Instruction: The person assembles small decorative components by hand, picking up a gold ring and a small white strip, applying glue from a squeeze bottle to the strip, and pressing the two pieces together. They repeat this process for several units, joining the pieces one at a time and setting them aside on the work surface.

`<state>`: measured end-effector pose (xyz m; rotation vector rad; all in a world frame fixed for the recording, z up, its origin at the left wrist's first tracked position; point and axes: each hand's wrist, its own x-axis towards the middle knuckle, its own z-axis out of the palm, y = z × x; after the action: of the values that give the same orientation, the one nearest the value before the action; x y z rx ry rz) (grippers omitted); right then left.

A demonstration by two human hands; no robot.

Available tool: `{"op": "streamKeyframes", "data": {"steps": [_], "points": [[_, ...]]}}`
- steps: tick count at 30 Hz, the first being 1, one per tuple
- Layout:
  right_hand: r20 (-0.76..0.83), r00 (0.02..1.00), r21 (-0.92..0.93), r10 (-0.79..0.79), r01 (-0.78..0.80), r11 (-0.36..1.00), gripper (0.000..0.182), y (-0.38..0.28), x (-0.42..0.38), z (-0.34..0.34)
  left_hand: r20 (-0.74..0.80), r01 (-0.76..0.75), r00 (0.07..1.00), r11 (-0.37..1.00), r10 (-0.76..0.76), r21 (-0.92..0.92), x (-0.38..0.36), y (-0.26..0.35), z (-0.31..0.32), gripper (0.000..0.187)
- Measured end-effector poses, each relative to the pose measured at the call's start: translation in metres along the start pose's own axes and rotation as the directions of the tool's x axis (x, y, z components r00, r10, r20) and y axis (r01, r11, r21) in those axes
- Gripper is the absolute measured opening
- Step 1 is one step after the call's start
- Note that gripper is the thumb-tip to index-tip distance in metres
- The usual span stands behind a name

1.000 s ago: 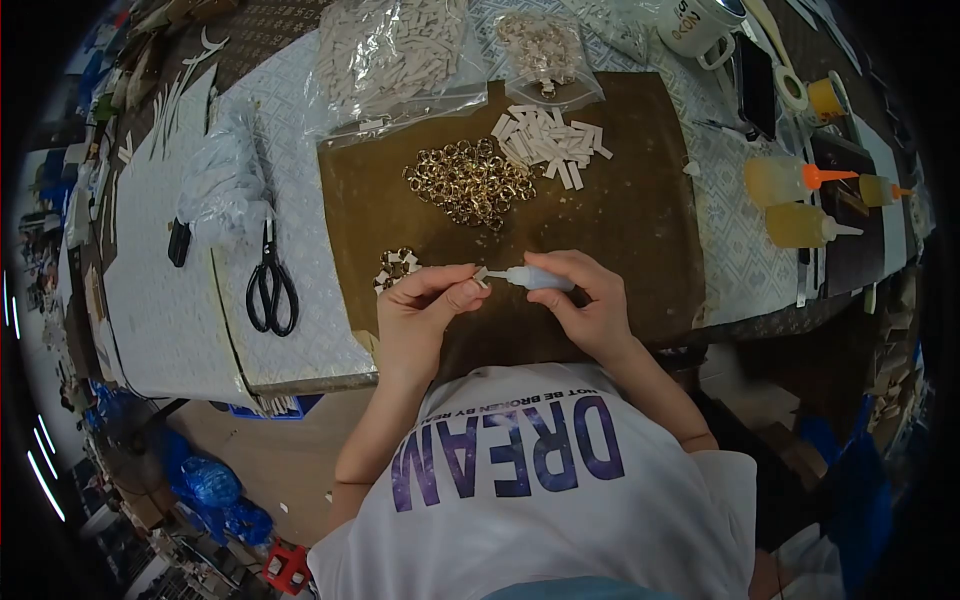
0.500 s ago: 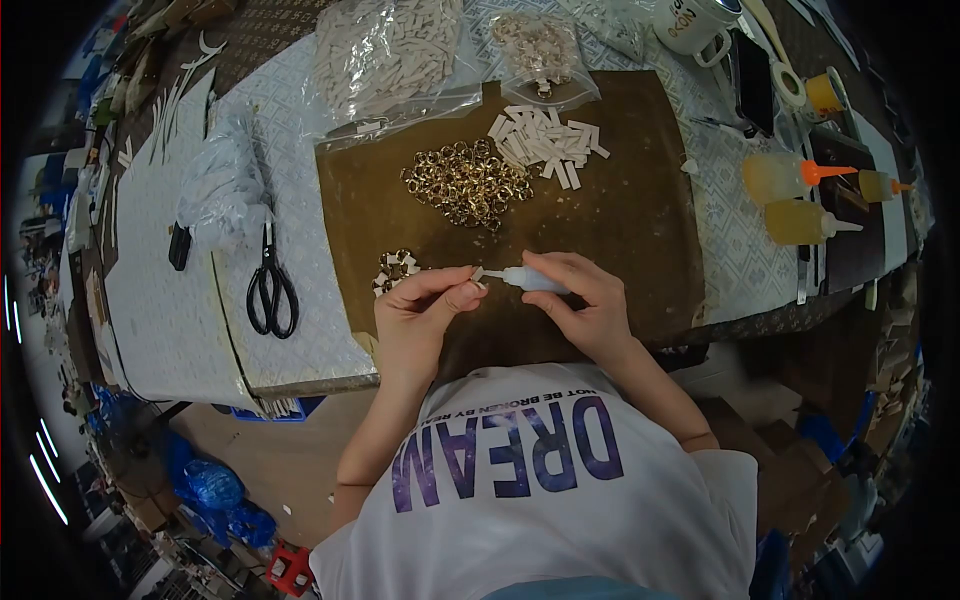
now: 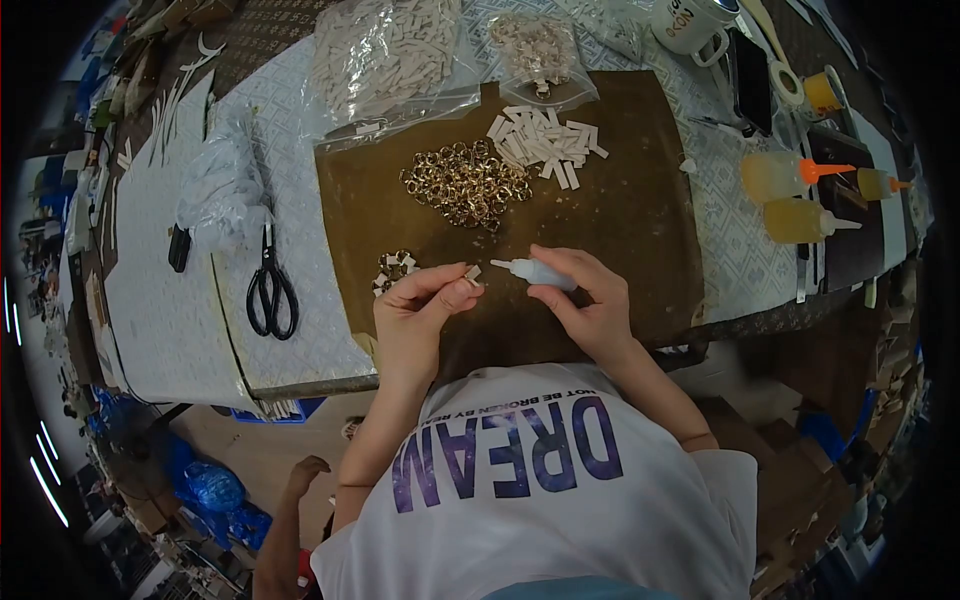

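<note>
Between thumb and forefinger, my left hand (image 3: 420, 305) pinches a small white strip (image 3: 473, 273), folded or looped; a ring in it is too small to make out. My right hand (image 3: 590, 300) grips a small glue bottle (image 3: 540, 273), its thin nozzle aimed left and a short way apart from the strip. Beside my left hand lies a small cluster of gold rings with white strips (image 3: 394, 270). Farther up the brown mat (image 3: 640, 200) are a heap of gold metal rings (image 3: 467, 185) and a pile of loose white strips (image 3: 550, 145).
Bags of white strips (image 3: 385, 60) and of rings (image 3: 537, 50) lie at the back. Black scissors (image 3: 271, 295) rest at left. Glue bottles (image 3: 800, 222), a phone (image 3: 750, 80) and a mug (image 3: 690, 25) stand at right. Another person's arm (image 3: 290, 520) shows below the table.
My right hand has drawn the glue bottle slightly right, so its nozzle has come away from the white strip. Another person's arm has appeared at lower left.
</note>
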<state>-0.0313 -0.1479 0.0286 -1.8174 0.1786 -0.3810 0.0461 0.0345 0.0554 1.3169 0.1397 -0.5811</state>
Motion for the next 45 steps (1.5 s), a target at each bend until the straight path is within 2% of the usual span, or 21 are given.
{"op": "streamKeyframes", "data": {"steps": [4, 13, 22, 25, 28, 29, 31, 35, 39, 45], "points": [[-0.007, 1.000, 0.077, 0.017, -0.017, 0.997, 0.038, -0.001, 0.000, 0.000, 0.046, 0.116, 0.993, 0.973, -0.108, -0.198, 0.004, -0.003, -0.008, 0.019], [0.071, 0.997, -0.005, -0.011, 0.011, 1.000, 0.039, -0.006, -0.001, 0.003, 0.051, 0.093, 0.995, 0.980, -0.086, -0.177, 0.003, -0.005, -0.007, 0.019], [0.035, 0.999, -0.041, 0.002, -0.001, 0.999, 0.036, -0.005, 0.000, 0.005, 0.048, 0.053, 0.998, 0.993, -0.048, -0.102, 0.002, -0.007, -0.005, 0.018], [0.025, 1.000, -0.042, 0.014, -0.013, 0.999, 0.036, 0.002, 0.002, 0.001, 0.085, 0.107, 0.992, 0.976, -0.093, -0.190, 0.004, -0.008, -0.007, 0.019], [-0.084, 0.968, 0.254, 0.235, -0.208, 0.945, 0.033, 0.008, 0.002, -0.001, 0.116, 0.221, 0.974, 0.926, -0.194, -0.307, 0.007, -0.009, -0.012, 0.019], [-0.062, 0.959, 0.355, 0.277, -0.239, 0.904, 0.035, 0.014, 0.002, -0.005, 0.121, 0.236, 0.971, 0.922, -0.208, -0.308, 0.008, -0.009, -0.013, 0.019], [-0.094, 0.955, 0.500, 0.281, -0.199, 0.843, 0.036, 0.018, 0.007, -0.012, 0.133, 0.268, 0.962, 0.913, -0.238, -0.309, 0.009, -0.010, -0.013, 0.020], [-0.186, 0.954, 0.420, 0.233, -0.137, 0.897, 0.036, 0.017, 0.014, -0.031, 0.155, 0.236, 0.967, 0.937, -0.202, -0.255, 0.010, -0.011, -0.012, 0.019], [-0.280, 0.947, 0.147, 0.160, -0.123, 0.982, 0.032, 0.028, 0.014, -0.044, 0.143, 0.216, 0.971, 0.959, -0.192, -0.182, 0.009, -0.009, -0.010, 0.020], [-0.321, 0.941, 0.029, 0.105, -0.101, 0.994, 0.027, 0.035, 0.016, -0.048, 0.119, 0.207, 0.974, 0.970, -0.192, -0.126, 0.010, -0.010, -0.009, 0.020]]}}
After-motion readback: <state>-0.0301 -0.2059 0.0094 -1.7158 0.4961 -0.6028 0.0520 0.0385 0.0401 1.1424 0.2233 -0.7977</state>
